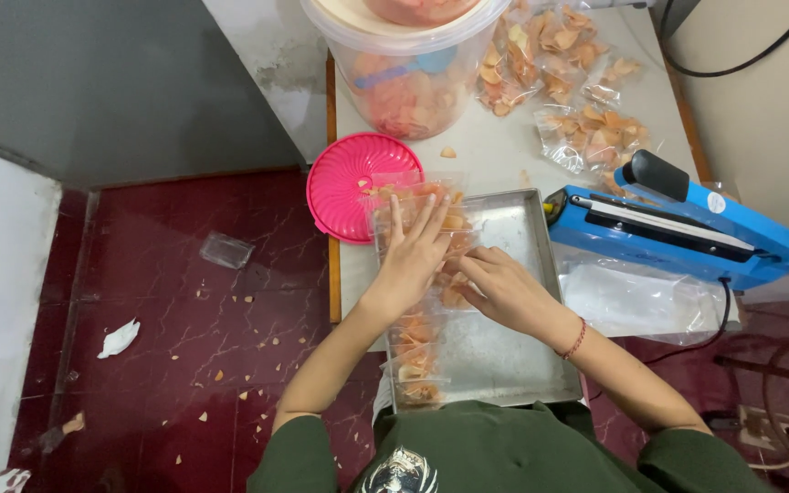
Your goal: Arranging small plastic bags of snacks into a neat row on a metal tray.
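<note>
White counter [495, 155] carries a metal tray [504, 347], a blue heat sealer [678, 224], a clear tub [404, 73] of chips and a pink lid [344, 183]. On the tray's left side lies a row of clear chip packets [417, 351]. The left hand [413, 256] lies flat, fingers spread, on the upper packets; the right hand [504, 288], fingers curled, pinches a packet's edge just beside it.

The white table [495, 155] carries a metal tray [513, 356]. Right of the tray sits a blue heat sealer [678, 224]; left of it, a pink lid [349, 183]; beyond it, a clear tub [404, 82] and sealed snack bags [586, 132].
</note>
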